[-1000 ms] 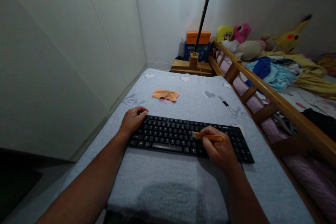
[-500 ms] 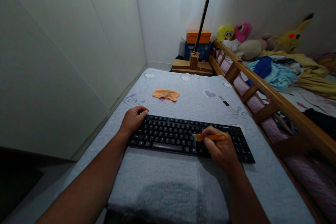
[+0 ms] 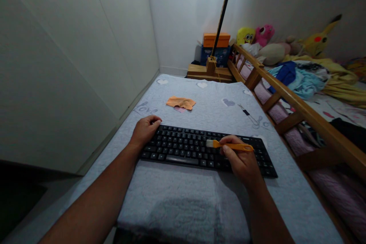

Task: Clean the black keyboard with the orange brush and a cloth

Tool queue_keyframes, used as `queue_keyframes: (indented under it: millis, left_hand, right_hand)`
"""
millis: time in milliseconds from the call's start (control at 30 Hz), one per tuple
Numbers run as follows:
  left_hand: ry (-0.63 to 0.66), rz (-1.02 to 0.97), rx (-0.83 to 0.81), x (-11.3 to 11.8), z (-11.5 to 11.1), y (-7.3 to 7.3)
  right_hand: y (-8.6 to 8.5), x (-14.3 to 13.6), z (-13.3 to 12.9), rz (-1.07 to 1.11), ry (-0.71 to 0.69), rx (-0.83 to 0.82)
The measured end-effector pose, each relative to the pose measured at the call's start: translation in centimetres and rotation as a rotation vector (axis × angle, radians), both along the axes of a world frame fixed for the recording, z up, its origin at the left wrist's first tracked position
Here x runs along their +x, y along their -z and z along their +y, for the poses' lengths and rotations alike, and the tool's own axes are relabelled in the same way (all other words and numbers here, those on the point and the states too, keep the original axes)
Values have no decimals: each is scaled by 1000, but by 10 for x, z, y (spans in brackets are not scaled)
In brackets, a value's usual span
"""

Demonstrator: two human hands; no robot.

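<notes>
A black keyboard [image 3: 183,145] lies on the cloth-covered table. My left hand [image 3: 145,129] grips its upper left corner, fingers curled over the edge. In my right hand [image 3: 239,158] is a small brush [image 3: 233,146] with an orange handle, pinched between thumb and fingers. The pale bristles point left over the keys right of the keyboard's middle; whether they touch the keys I cannot tell. My right hand hides part of the keys below it. Beyond the keyboard lies a crumpled orange cloth [image 3: 181,103].
A thin metal tool with a black band [image 3: 246,112] lies at the far right of the tablecloth [image 3: 171,190]. A wooden bed rail [image 3: 309,112] runs along the right. White cabinet doors [image 3: 85,65] stand left. Behind are a wooden stand [image 3: 210,69] and an orange box [image 3: 216,40].
My right hand and the brush have shifted slightly, the bristles now a little further left and up the keys. My left hand and the keyboard have stayed in place.
</notes>
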State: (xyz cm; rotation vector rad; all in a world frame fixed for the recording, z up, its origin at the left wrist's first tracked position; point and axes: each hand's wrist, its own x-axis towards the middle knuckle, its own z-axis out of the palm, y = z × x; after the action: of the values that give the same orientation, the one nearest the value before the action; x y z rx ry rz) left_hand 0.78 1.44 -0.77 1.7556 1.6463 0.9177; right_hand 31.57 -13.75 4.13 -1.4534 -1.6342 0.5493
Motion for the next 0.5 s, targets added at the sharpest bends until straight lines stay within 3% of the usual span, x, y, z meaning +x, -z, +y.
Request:
queue_keyframes:
  millis: [300, 500]
  left_hand:
    - [-1, -8, -8, 0, 0, 0]
    - [2, -5, -15, 1, -1, -1]
  right_hand:
    - [4, -11, 4, -118, -54, 69]
    - [4, -12, 4, -117, -137, 12]
